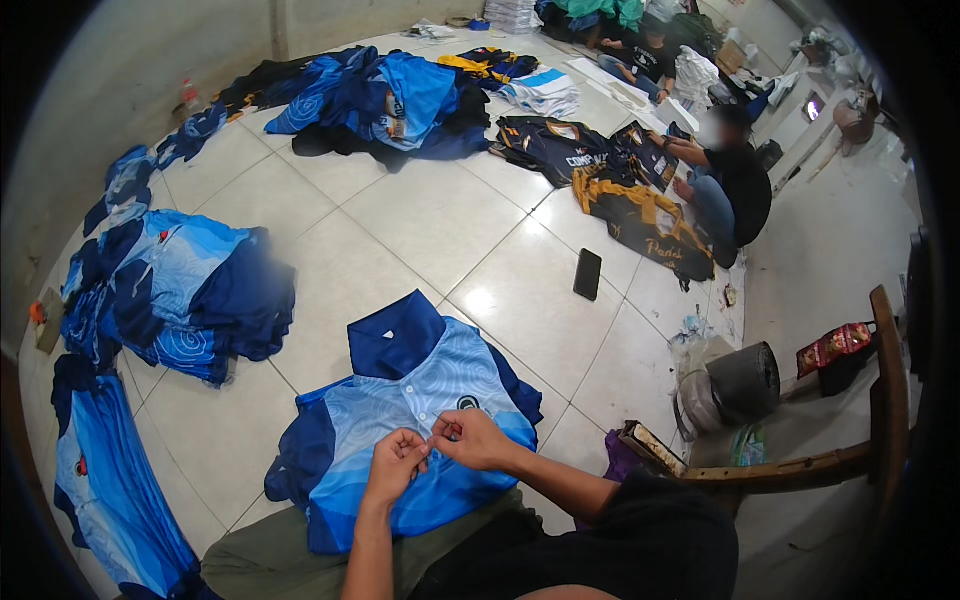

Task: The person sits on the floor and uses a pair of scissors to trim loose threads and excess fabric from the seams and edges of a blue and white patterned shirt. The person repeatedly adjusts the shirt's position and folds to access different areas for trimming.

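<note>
A blue polo shirt [390, 495] lies face up over my lap and the floor tiles, its navy collar [397, 334] spread away from me. White buttons [409, 389] run down its placket. My left hand [401, 461] pinches at the lower placket, thumb against fingertips; the exact bit of cloth between them is hidden. Close beside it, almost touching, my right hand [472, 441] has its fingers curled around a small red tool [456, 428], mostly covered by the fingers. A round dark badge [468, 403] shows on the chest just above that hand.
Stacked blue shirts [187, 292] lie to the left, beside a folded one [124, 487]. A larger garment heap [390, 97] sits farther off. A phone [587, 274] rests on the tiles. At right are dark jerseys [652, 232], a seated person [731, 176], a grey roll [744, 386] and a wooden frame [787, 469].
</note>
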A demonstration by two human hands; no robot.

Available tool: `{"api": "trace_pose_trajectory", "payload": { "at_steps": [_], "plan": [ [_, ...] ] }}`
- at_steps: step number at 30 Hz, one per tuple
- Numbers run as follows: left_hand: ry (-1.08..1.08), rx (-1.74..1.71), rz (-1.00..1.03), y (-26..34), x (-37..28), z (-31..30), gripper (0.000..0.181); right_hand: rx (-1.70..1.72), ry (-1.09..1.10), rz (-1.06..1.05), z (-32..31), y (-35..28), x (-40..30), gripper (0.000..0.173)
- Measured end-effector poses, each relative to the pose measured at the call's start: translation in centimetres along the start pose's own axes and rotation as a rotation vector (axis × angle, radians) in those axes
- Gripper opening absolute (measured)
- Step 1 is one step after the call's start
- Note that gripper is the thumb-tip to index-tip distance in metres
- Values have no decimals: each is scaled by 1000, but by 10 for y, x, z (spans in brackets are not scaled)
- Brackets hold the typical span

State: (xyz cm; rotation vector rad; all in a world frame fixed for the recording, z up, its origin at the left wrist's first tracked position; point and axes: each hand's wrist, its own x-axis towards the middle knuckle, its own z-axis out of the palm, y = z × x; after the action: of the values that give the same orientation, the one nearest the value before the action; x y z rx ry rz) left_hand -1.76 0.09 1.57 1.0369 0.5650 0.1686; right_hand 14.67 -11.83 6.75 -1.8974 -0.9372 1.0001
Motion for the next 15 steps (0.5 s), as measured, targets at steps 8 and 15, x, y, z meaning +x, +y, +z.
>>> {"api": "trace_pose_trajectory", "payload": {
  "at_steps": [8,15],
  "plan": [
    [69,-190,3,-6,-3,6,10,198,35,27,0,2,-2,17],
    [83,-325,-10,-8,-6,7,13,97,17,21,-1,-8,-7,22]
  ]
}}
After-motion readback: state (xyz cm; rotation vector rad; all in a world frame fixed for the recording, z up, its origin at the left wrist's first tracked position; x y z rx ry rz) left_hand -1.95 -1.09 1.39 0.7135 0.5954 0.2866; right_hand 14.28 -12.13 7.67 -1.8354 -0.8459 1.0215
